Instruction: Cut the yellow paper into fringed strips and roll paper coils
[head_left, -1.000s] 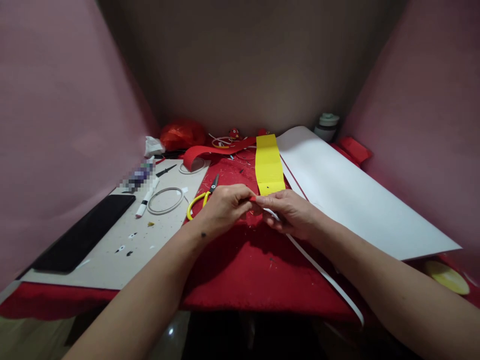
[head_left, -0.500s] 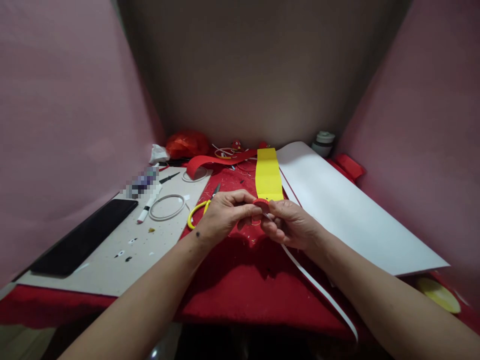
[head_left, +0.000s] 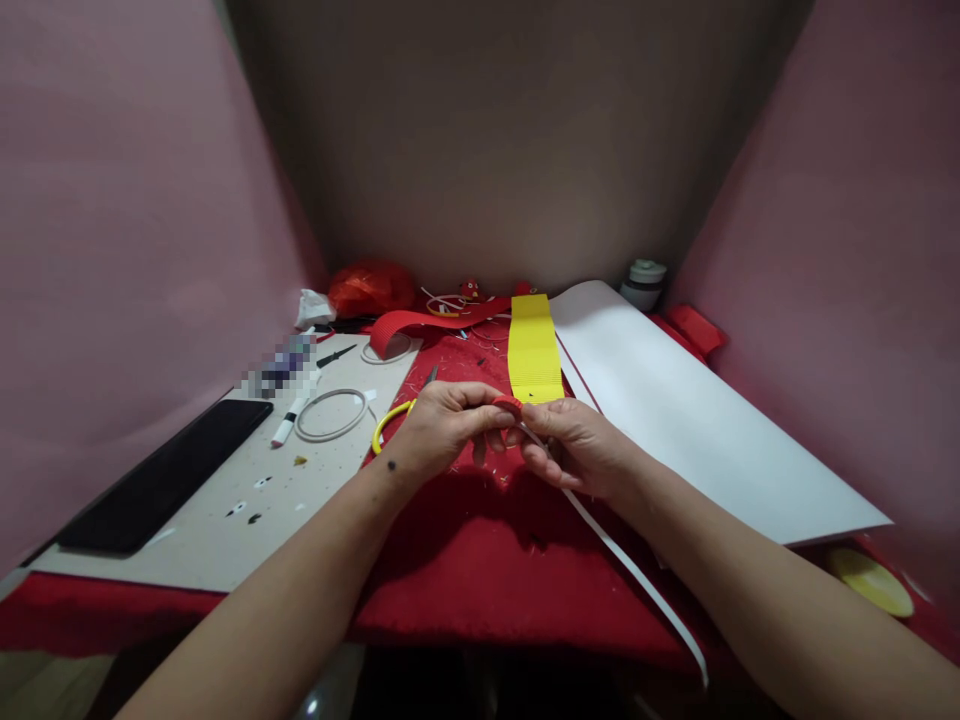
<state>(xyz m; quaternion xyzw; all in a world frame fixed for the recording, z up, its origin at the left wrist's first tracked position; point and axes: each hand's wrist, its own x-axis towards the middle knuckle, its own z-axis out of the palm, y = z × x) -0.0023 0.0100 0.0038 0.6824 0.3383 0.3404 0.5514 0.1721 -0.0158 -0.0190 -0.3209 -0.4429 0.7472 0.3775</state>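
Note:
My left hand (head_left: 444, 432) pinches a small round piece of red corrugated paper (head_left: 508, 404) between thumb and fingers. Its ridged edge faces up, and the fingers hide much of it. Close against it, my right hand (head_left: 574, 440) has its thumb tip at the red piece's right edge. A narrow white paper strip (head_left: 637, 577) runs from between the right fingers down over the table's front edge. Beside my left wrist lie scissors with yellow handles (head_left: 379, 432), partly covered by that hand. Just beyond both hands is a yellow corrugated paper strip (head_left: 535, 345).
On the left, a grey board (head_left: 202, 560) carries a black flat device (head_left: 169, 480), a white marker (head_left: 283, 430) and a pale coiled strip (head_left: 365, 410). A red corrugated strip (head_left: 394, 325) curls behind. A large white sheet (head_left: 697, 420) covers the right side; a lidded jar (head_left: 645, 285) stands behind.
The red piece has tilted, showing more of its ridged edge and less of its flat face. My right hand has shifted slightly left, closer to my left hand.

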